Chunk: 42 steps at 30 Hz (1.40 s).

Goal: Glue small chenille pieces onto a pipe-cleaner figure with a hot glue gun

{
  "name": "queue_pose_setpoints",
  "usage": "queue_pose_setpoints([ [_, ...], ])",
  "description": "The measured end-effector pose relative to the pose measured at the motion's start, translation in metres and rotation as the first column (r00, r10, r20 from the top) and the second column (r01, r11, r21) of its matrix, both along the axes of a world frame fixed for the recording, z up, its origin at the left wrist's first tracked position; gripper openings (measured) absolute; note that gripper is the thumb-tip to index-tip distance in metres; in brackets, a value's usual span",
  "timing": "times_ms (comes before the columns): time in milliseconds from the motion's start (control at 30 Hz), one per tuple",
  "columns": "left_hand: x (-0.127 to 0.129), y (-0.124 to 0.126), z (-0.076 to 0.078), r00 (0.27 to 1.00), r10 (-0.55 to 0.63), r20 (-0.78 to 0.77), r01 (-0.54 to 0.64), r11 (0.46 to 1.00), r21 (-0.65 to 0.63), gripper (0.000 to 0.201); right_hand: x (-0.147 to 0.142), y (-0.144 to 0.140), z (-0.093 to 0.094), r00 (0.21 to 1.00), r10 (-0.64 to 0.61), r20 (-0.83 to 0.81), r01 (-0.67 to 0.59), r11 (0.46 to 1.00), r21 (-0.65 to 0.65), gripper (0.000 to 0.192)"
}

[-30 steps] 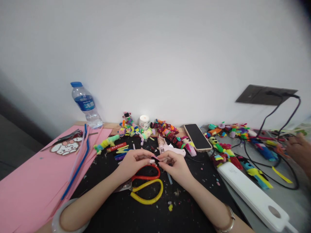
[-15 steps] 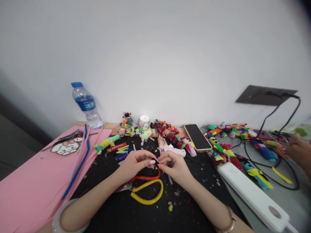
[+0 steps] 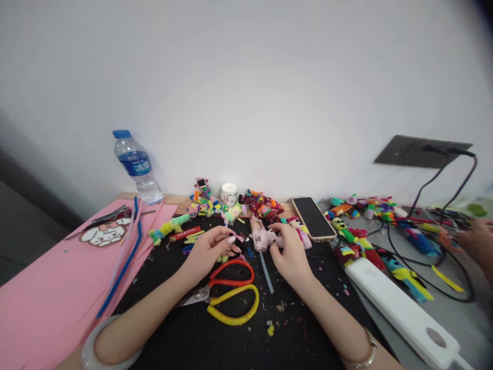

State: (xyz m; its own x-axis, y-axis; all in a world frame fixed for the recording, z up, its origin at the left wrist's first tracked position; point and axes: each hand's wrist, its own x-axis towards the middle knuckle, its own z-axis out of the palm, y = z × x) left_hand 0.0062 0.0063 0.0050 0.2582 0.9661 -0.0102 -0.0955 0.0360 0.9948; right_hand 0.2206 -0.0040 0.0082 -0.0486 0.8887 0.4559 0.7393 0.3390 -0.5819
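My left hand (image 3: 213,252) pinches a thin pink strip (image 3: 238,237), which looks like a bit of pipe cleaner, between thumb and fingers. My right hand (image 3: 288,252) has its fingers curled on the handle of a pale pink hot glue gun (image 3: 261,237); the palm side is hidden. A translucent glue stick (image 3: 266,275) sticks out from the gun toward me. Below my left hand lie scissors (image 3: 234,303) with one red and one yellow handle loop, on a black mat (image 3: 200,339). Short pipe cleaner pieces (image 3: 192,239) lie beyond my left hand.
Pipe cleaner dolls (image 3: 265,208) line the wall around a small white cup (image 3: 229,194). A phone (image 3: 314,218) leans at the back. To the right are a white power strip (image 3: 400,308), black cables and another person's hand (image 3: 477,241). At left, a water bottle (image 3: 136,167) and pink sheets (image 3: 46,288).
My hands were together over a small pink and dark piece; they have parted. The right moved right and back onto the glue gun, while the left drew slightly left with the pink strip.
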Motion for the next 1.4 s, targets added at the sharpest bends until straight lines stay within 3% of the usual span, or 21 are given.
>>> queue_pose_setpoints([
  [167, -0.0005, 0.0002, 0.0010, 0.998, 0.012, 0.057, -0.009, 0.998, -0.060, 0.025, 0.0013, 0.0001, -0.0041, 0.929, -0.095, 0.357, 0.133, 0.988, -0.081, 0.042],
  [400, -0.0006, 0.0008, 0.0004, 0.995, 0.031, 0.095, -0.022, 0.995, -0.095, 0.028, 0.0055, 0.0040, -0.0040, 0.898, -0.114, 0.425, 0.194, 0.969, -0.152, 0.039],
  [533, -0.0008, 0.0014, 0.0007, 0.992, 0.069, 0.104, -0.057, 0.992, -0.116, 0.030, 0.0089, 0.0059, -0.0024, 0.948, -0.115, 0.297, 0.160, 0.978, -0.132, 0.030],
  [667, -0.0008, 0.0016, 0.0018, 0.989, 0.099, 0.113, -0.085, 0.988, -0.130, 0.033, 0.0079, 0.0059, -0.0004, 0.997, -0.071, 0.017, 0.073, 0.991, -0.116, 0.021],
  [800, -0.0005, 0.0018, 0.0016, 0.983, 0.119, 0.139, -0.098, 0.985, -0.145, 0.036, 0.0039, 0.0056, -0.0005, 0.964, -0.016, -0.265, -0.033, 0.983, -0.183, 0.015],
  [933, 0.0005, 0.0017, 0.0020, 0.975, 0.138, 0.175, -0.105, 0.977, -0.183, 0.040, 0.0032, 0.0068, -0.0050, 0.901, 0.081, -0.426, -0.181, 0.964, -0.197, 0.014],
  [1200, 0.0013, 0.0003, -0.0001, 0.971, 0.051, 0.234, 0.006, 0.972, -0.236, 0.029, 0.0033, 0.0084, -0.0088, 0.837, 0.138, -0.530, -0.292, 0.931, -0.218, 0.031],
  [1400, 0.0017, -0.0008, 0.0005, 0.972, 0.034, 0.233, 0.027, 0.967, -0.253, 0.029, 0.0019, 0.0065, -0.0069, 0.846, 0.145, -0.513, -0.304, 0.921, -0.243, 0.029],
])
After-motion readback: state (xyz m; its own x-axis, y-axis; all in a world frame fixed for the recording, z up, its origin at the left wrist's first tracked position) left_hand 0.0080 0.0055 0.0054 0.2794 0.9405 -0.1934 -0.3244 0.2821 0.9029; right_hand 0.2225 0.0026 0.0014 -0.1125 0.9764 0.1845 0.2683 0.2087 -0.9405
